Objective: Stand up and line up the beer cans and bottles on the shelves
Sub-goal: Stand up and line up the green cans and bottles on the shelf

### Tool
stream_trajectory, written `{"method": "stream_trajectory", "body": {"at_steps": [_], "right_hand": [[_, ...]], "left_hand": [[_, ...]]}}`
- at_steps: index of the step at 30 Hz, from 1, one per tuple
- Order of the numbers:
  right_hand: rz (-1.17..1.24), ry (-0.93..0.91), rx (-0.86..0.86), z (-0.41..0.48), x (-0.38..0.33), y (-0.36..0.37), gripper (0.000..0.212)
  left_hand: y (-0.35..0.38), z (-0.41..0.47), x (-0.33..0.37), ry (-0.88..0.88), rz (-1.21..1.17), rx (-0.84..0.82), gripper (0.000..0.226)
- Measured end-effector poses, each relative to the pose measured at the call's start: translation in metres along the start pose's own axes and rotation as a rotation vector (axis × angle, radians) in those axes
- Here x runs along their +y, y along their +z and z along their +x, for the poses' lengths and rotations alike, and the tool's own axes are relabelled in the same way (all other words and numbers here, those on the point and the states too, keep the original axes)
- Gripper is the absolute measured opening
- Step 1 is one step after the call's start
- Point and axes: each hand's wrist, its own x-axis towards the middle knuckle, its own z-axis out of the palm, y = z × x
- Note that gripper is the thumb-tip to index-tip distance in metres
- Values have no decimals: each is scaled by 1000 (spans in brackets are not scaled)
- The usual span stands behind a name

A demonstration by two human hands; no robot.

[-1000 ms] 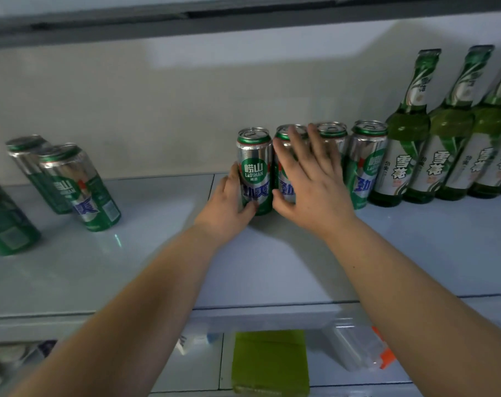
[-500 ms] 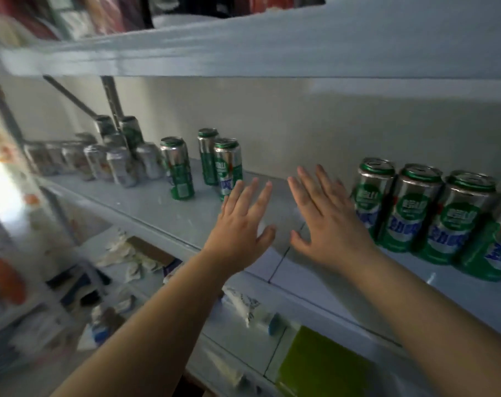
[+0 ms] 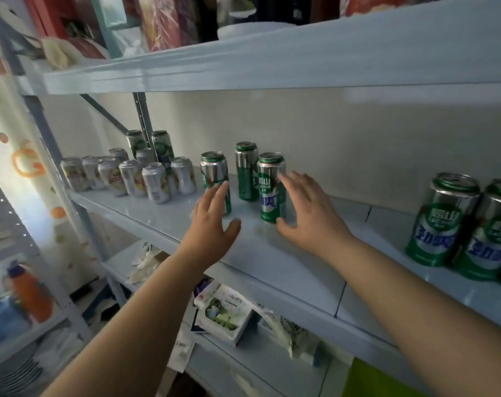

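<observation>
Shelf [image 3: 286,270]: pale blue, under both hands.
Left hand [image 3: 212,224]: open, fingers straight, holding nothing, tips in front of left green can [image 3: 213,176].
Right hand [image 3: 309,213]: open and spread, just right of front green can [image 3: 269,190] (touching or not, I cannot tell).
Back green can [image 3: 246,170]: standing up, beyond both hands' fingertips.
Silver cans [image 3: 154,179]: well left of the left hand.

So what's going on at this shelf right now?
A person reaches both hands toward three green cans standing loosely apart on the middle shelf. The left hand is open in front of the leftmost can; the right hand is spread beside the front can, not gripping it. A row of lined-up cans stands at the right.
</observation>
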Motion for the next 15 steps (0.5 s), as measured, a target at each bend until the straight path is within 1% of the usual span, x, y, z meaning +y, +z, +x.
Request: {"method": "stream_trajectory", "body": {"at_steps": [4, 6, 8, 10, 13, 15], "right_hand": [[79, 177, 86, 42, 8, 13, 92], [106, 249, 92, 62, 9, 21, 93], [103, 299, 74, 78, 6, 28, 88], [101, 317, 71, 91, 2, 35, 79], [168, 373, 135, 105, -5, 49, 67], [170, 406, 167, 109, -7, 55, 63]], "left_hand": [[-20, 49, -26, -87, -172, 87, 76], [-34, 74, -42, -82, -213, 95, 79], [-47, 101, -60, -44, -242, 78, 80], [-57, 124, -74, 0, -265, 7, 75], [-62, 146, -89, 64, -343, -231, 59], [-58, 152, -96, 80, -315, -348, 59]]}}
